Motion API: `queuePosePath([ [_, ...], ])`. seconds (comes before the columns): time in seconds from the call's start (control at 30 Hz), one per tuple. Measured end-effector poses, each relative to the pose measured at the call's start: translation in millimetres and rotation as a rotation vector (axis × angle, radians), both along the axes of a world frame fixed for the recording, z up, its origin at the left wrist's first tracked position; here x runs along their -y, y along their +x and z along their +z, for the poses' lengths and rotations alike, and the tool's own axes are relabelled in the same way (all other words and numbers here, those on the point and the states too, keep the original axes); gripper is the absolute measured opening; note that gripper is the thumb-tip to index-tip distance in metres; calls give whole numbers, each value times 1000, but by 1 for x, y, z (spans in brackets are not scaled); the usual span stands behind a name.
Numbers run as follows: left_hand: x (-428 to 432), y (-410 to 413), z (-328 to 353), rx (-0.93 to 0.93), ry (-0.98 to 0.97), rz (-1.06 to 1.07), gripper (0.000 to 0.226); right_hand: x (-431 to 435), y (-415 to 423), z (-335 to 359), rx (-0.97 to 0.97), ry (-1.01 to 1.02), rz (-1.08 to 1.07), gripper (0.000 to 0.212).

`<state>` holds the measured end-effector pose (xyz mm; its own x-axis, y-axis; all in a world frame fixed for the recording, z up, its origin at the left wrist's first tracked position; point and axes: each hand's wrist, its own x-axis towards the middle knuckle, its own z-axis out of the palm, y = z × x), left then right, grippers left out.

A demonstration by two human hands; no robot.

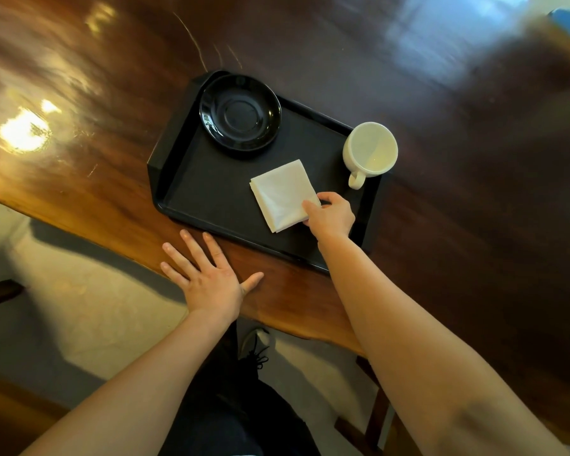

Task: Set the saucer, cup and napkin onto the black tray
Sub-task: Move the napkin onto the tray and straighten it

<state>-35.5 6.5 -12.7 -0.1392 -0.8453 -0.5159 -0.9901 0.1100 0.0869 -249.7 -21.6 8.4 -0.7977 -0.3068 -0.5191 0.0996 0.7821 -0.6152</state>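
A black tray [211, 189] lies on the wooden table. A glossy black saucer [241, 115] sits in the tray's far left corner. A white cup [371, 149], handle toward me, stands at the tray's far right corner. A folded white napkin [282, 194] lies flat in the middle of the tray. My right hand [331, 217] pinches the napkin's near right corner between thumb and fingers. My left hand [208, 278] rests flat on the table edge in front of the tray, fingers spread, holding nothing.
The dark polished wooden table [79, 143] stretches left, right and beyond the tray, with bright glare at the left. Its near edge runs diagonally under my left hand. Below it are a pale floor, my dark trousers and a shoe [255, 343].
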Motion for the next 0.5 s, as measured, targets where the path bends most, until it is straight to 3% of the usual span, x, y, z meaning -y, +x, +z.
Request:
queuePosePath([
  [0.5, -1, 0, -1, -5, 0, -10, 131, 0, 8, 5, 24, -4, -112, 27],
])
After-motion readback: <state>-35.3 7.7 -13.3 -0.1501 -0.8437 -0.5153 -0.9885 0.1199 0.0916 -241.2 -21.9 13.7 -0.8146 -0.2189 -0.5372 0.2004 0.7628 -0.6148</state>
